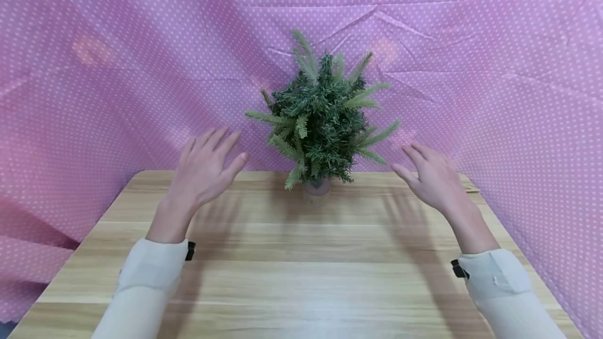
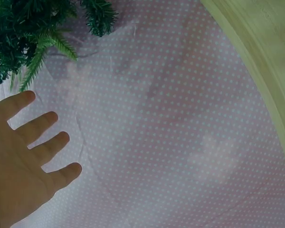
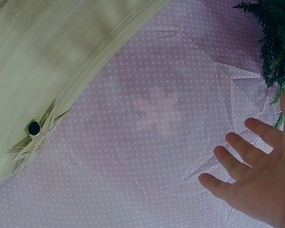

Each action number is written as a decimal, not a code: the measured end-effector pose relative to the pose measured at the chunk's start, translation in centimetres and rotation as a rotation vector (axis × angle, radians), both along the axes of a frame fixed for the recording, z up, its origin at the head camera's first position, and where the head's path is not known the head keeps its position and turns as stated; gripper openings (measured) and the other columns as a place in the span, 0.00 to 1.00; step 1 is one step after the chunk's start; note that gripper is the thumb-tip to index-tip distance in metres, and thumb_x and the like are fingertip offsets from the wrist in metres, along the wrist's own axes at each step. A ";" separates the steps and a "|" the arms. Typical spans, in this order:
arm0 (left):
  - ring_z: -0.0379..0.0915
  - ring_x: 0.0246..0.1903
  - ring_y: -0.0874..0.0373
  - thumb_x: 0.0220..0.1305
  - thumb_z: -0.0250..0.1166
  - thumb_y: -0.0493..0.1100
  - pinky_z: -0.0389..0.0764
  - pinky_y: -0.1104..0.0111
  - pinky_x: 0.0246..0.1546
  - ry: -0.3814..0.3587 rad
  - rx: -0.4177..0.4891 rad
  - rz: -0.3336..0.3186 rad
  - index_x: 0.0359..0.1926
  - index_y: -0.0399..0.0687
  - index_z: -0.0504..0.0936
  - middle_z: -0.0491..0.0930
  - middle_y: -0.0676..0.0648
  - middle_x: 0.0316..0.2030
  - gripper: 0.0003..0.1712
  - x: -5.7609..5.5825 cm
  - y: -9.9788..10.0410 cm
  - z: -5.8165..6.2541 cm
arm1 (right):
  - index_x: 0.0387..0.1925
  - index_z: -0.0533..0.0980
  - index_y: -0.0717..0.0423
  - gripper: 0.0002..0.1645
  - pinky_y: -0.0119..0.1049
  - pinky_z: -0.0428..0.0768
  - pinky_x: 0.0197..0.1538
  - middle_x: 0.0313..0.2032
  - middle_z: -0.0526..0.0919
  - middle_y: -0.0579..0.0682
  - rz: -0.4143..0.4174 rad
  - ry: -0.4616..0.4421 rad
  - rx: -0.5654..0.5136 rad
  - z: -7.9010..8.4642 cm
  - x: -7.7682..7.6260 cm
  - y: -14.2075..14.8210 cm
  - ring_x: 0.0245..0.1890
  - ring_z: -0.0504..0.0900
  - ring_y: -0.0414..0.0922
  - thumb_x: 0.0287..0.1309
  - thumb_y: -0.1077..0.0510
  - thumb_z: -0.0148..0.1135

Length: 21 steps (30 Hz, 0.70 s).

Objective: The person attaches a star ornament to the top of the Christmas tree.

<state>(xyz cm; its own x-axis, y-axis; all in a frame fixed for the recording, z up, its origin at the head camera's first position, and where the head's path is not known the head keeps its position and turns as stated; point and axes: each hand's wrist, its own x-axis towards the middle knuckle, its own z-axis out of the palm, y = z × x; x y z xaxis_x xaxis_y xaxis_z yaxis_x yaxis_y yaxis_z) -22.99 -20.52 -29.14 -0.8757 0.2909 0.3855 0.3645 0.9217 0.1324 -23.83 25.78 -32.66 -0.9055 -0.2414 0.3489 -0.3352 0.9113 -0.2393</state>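
A small artificial Christmas tree [image 1: 325,114] stands upright on a round base [image 1: 316,192] near the back edge of the wooden table. To its left my left hand [image 1: 204,169] hovers over the table, fingers spread and straight, holding nothing. My right hand [image 1: 433,177] is on the other side of the tree, also raised, its fingers extended and its palm bare. Green branches [image 2: 19,38] hang above the left fingertips in the left wrist view. Branch tips [image 3: 278,52] show beyond the right hand in the right wrist view.
A gold openwork star [image 3: 40,135] with a dark round end lies at the table's back right corner. Pink dotted cloth [image 1: 527,93] hangs behind and at both sides of the wooden table [image 1: 301,276]. Both sleeves carry a small black wrist device.
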 end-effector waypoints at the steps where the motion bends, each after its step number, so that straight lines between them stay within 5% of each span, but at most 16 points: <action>1: 0.50 0.74 0.36 0.76 0.41 0.68 0.46 0.36 0.72 0.001 0.004 -0.004 0.77 0.49 0.62 0.57 0.38 0.76 0.40 0.0 0.0 0.0 | 0.72 0.65 0.65 0.42 0.69 0.57 0.69 0.71 0.63 0.70 -0.004 -0.006 -0.004 0.0 0.0 0.0 0.69 0.61 0.70 0.75 0.36 0.49; 11: 0.52 0.74 0.37 0.76 0.42 0.67 0.47 0.36 0.72 0.016 0.044 -0.030 0.76 0.50 0.65 0.59 0.40 0.75 0.39 -0.2 -0.3 0.5 | 0.69 0.68 0.66 0.40 0.68 0.60 0.67 0.68 0.68 0.69 -0.012 0.012 0.003 -0.1 0.1 0.3 0.68 0.64 0.70 0.74 0.37 0.51; 21: 0.62 0.69 0.40 0.77 0.47 0.62 0.59 0.41 0.69 0.138 0.081 -0.091 0.71 0.47 0.72 0.70 0.41 0.69 0.34 -0.5 -0.3 0.8 | 0.66 0.72 0.65 0.35 0.69 0.64 0.63 0.64 0.72 0.69 -0.024 0.052 -0.002 -0.8 0.1 0.8 0.65 0.67 0.68 0.72 0.41 0.57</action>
<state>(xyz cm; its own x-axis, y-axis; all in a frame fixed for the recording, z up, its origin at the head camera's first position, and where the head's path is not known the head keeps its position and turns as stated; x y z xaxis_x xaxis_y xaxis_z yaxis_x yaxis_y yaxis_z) -23.47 -20.78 -28.38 -0.7840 0.3300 0.5258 0.4661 0.8723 0.1475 -23.69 26.61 -33.46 -0.8916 -0.2190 0.3964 -0.3253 0.9186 -0.2243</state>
